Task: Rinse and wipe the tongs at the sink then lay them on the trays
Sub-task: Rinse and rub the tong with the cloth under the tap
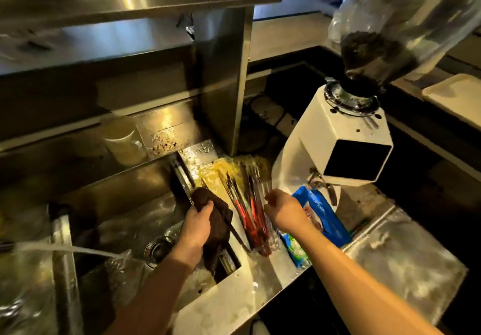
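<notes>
My left hand (195, 226) is over the sink's right end, closed around a dark brown cloth (217, 221) that is wrapped around metal tongs (183, 176). The tongs' arms stick out above the cloth, and another part shows below it near the sink's corner. My right hand (285, 209) is at the rim of a clear container (256, 233) that holds several red-handled utensils; its fingers are curled, and I cannot tell whether they grip the rim. A cream tray (458, 95) lies on the counter at the far right.
Water (78, 250) streams from the left into the steel sink (125, 199), near the drain (158, 249). A white coffee grinder (338, 139) with a bean hopper stands right of the container. A blue packet (322, 220) lies under it. A white cup (125, 144) sits behind the sink.
</notes>
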Motion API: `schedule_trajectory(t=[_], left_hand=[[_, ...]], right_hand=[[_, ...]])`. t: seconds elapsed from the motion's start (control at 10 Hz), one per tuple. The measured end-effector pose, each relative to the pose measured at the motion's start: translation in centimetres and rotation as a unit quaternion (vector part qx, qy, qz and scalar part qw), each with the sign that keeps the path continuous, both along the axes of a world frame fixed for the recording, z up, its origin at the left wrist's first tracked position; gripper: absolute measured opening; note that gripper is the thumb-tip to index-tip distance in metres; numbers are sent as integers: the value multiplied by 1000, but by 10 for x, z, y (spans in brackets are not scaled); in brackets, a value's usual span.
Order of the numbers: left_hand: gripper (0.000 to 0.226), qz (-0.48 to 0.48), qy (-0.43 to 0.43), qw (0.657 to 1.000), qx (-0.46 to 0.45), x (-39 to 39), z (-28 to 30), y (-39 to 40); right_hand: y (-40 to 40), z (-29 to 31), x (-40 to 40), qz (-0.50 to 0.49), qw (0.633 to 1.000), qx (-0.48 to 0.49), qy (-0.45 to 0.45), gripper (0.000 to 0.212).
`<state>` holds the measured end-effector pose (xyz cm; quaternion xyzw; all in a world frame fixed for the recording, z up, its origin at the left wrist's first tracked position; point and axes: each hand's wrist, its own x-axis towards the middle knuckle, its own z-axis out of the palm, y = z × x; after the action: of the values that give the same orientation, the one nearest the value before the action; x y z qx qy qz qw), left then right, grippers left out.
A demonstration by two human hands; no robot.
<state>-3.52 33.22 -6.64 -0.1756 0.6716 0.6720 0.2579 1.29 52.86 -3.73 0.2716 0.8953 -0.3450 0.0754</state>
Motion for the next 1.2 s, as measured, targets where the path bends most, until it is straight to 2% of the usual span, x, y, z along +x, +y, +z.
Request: schedule_trajectory(t=[0.1,0.2,0.3,0.4,0.5,0.7,0.8,0.9,1.0,1.1,1.2], left_hand=[[28,19,-12,1000,-15,-2,-15,17],[17,46,-30,997,-51,1,-21,35],[14,35,-44,995,-77,2,-25,47],[21,55,-68,993,-78,0,-27,56],[36,88,-72,990,-82,-4,-31,60],[30,155,-72,985,0,0,-27,53],[32,179,-58,979,74,2,-18,44],[41,207,-48,968,132,4,-6,26],[52,246,-66,943,216,7,5,-1],[54,282,-52,924,253,13,8,-38],[57,317,-20,909,271,19,5,-91]], right_hand=[[18,-32,-13,-4,999,13,-52,30],[28,-57,-22,34,996,-10,-81,26],[32,-73,-27,39,993,14,-111,27],[36,-83,-28,50,991,27,-123,31],[39,-78,-29,39,995,30,-91,38],[44,-49,-28,71,992,100,-20,39],[36,-24,-30,56,994,93,-15,37],[20,0,-38,86,989,110,-57,37],[-5,21,-40,136,985,81,-62,52],[-38,34,-36,208,978,21,-23,39],[-89,46,-32,238,957,-156,-49,48]])
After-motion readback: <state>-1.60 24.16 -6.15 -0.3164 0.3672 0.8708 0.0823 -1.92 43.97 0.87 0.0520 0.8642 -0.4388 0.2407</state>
